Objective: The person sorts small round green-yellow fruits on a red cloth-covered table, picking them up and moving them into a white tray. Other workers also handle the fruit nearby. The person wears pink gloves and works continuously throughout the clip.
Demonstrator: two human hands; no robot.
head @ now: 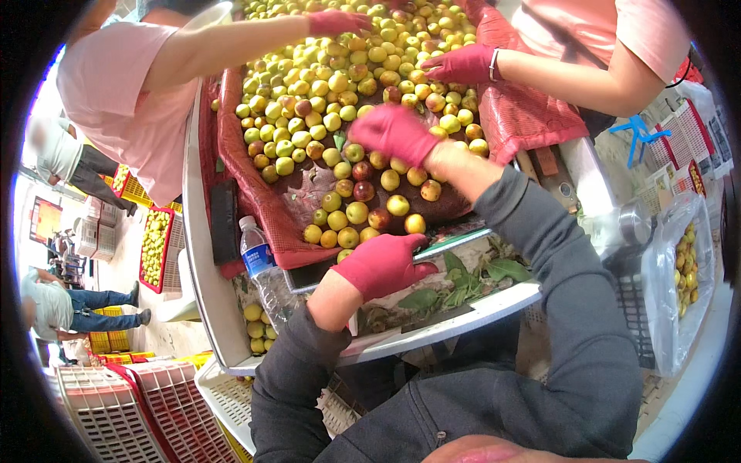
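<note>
Many yellow-green and reddish jujube-like fruits [301,139] lie on a sorting table lined with red padded cloth [255,197]. My left hand [379,266], in a red glove, rests low at the table's near edge beside the nearest fruits, its thumb and fingers apart; whether its palm holds a fruit is hidden. Blurred, my right hand [396,136], also red-gloved, is over the middle of the fruits, fingers pointing left; what is under it cannot be seen. Green leaves [463,283] lie in a trough just right of my left hand.
A clear plastic bottle [260,260] stands left of my left hand. Red-gloved hands of co-workers reach in at top left [341,23] and top right [463,63]. A bag of fruit [686,272] is at far right. White plastic crates [145,411] stand at lower left.
</note>
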